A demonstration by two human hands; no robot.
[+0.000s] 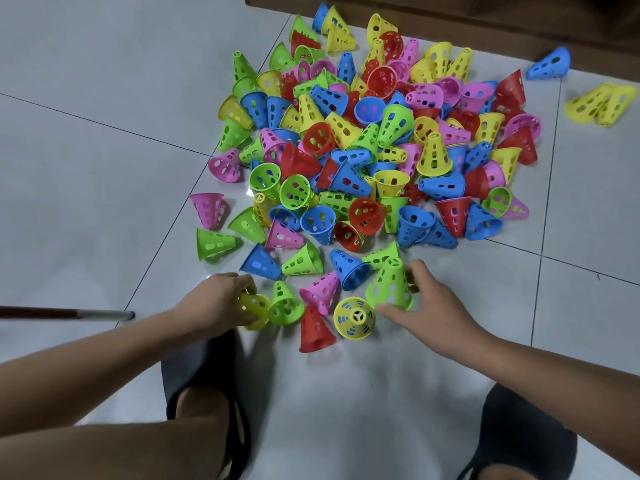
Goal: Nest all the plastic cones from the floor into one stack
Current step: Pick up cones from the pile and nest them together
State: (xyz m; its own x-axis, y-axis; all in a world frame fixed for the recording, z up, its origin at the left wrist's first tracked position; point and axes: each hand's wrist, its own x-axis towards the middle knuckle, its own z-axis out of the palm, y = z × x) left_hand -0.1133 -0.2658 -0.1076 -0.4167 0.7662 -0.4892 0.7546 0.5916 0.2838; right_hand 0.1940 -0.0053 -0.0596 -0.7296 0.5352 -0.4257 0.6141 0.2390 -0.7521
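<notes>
A big heap of perforated plastic cones (374, 133) in red, yellow, green, blue and pink covers the white tiled floor ahead of me. My left hand (216, 299) grips a yellow cone (254, 310) lying on its side at the heap's near edge. My right hand (429, 303) holds an upright green cone (391, 285) between thumb and fingers. Between the hands lie a green cone (285, 304), a pink cone (320, 292), a red cone (315, 332) and a yellow cone (354, 317) with its tip facing me.
A dark wooden furniture base (485, 19) runs along the far edge. A blue cone (550, 65) and two yellow cones (602, 103) lie apart at the far right. A thin rod (69, 313) lies on the floor at left. My slippered feet (204, 386) are near.
</notes>
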